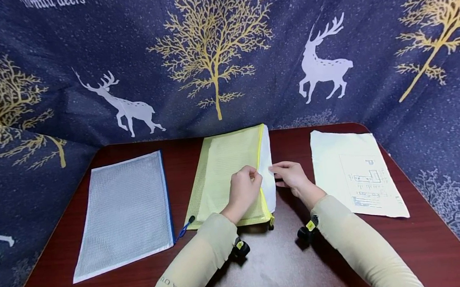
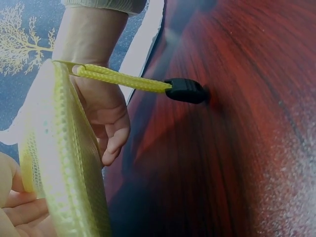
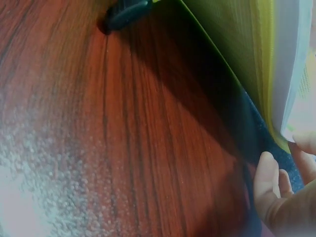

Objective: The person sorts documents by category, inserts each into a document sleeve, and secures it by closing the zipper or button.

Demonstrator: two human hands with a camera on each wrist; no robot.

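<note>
Yellow mesh pouch (image 1: 216, 176) sits on the tabletop (image 1: 264, 269) between blue-edged pouch (image 1: 128, 214) and printed sheet (image 1: 354, 174) — left hand (image 1: 245, 188): grip pinching zip edge (image 1: 260, 143); right hand (image 1: 292, 177): grip pinching protruding white papers (image 1: 270, 196).

The head view is bright, the loose paper (image 1: 329, 167) washed pale. Both wrist views look dimmer and softer, with speckled glare and dark shadows on the tabletop (image 3: 123, 138); the left bleaches the bag (image 2: 64, 153).

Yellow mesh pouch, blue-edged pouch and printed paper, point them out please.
Yellow mesh pouch (image 1: 217, 173): head view, middle of mesh face.
Blue-edged pouch (image 1: 127, 212): head view, middle of mesh face.
Printed paper (image 1: 355, 172): head view, middle of page.
</note>
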